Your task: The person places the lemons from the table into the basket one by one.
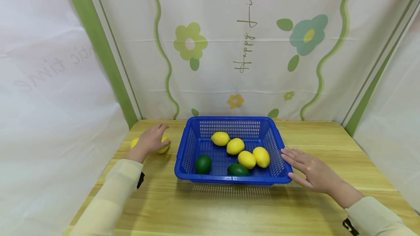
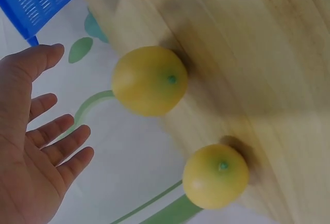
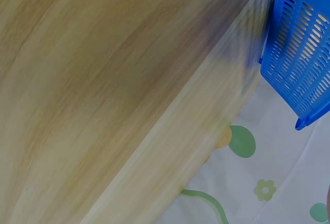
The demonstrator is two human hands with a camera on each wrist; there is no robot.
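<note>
My left hand (image 1: 151, 139) hovers over two yellow lemons on the table, left of a blue plastic basket (image 1: 233, 181). In the left wrist view its fingers are spread and loosely bent, apart from the nearer lemon (image 2: 149, 81) and the other lemon (image 2: 215, 176). My right hand (image 1: 310, 168) lies with straight fingers against the basket's right rim, thumb near the front corner. Inside the basket sit several lemons (image 1: 235, 146) and two dark green fruits, one at the front left (image 1: 203, 164) and one at the front middle (image 1: 238, 169).
The basket stands on a light wooden table (image 1: 229, 214). Behind it hangs a white curtain (image 1: 216, 79) with flowers and lettering, and more white cloth closes off both sides. In the right wrist view the basket wall (image 3: 304, 48) appears at the upper right.
</note>
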